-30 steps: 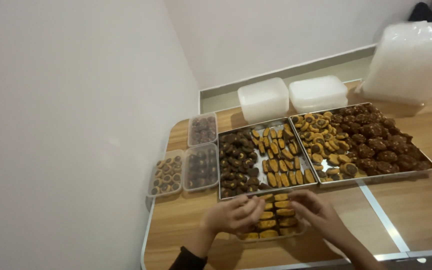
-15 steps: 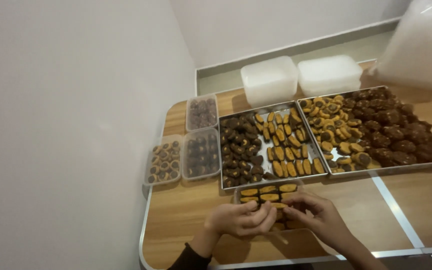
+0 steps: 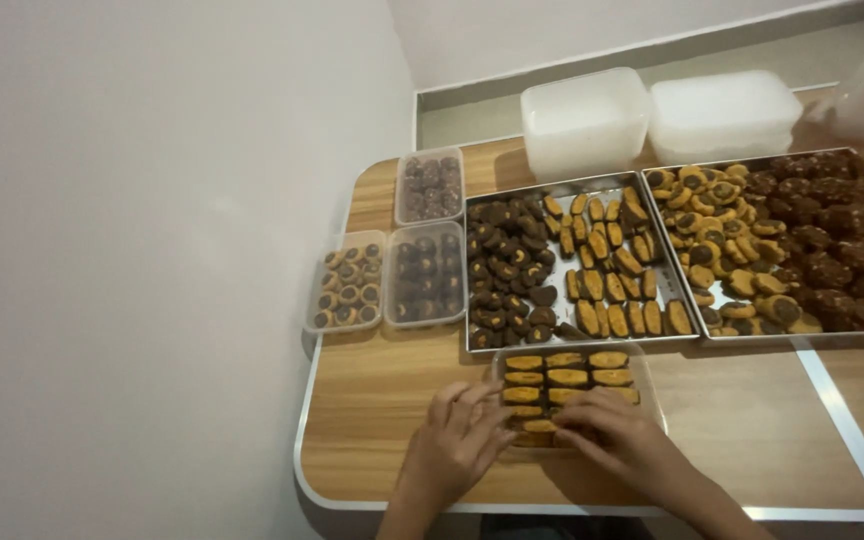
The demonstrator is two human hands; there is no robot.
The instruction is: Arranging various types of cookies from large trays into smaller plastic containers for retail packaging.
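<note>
Both hands on clear cookie box [image 3: 572, 385] at near worktop [image 3: 392, 400] edge: left hand [image 3: 457, 440] grip loose, fingers spread; right hand [image 3: 607, 432] grip unclear. Baking tray [image 3: 552, 345] just beyond.

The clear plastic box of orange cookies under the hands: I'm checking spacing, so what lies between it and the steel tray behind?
Head view: nothing; the clear plastic box abuts the steel tray's front rim.

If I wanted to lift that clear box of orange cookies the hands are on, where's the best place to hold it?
Probably by its two short side walls, one hand from each side. The clear box lies flat, open-topped and full, so a level two-sided hold keeps the rows in place. The left hand and right hand already rest at its near edge.
</note>
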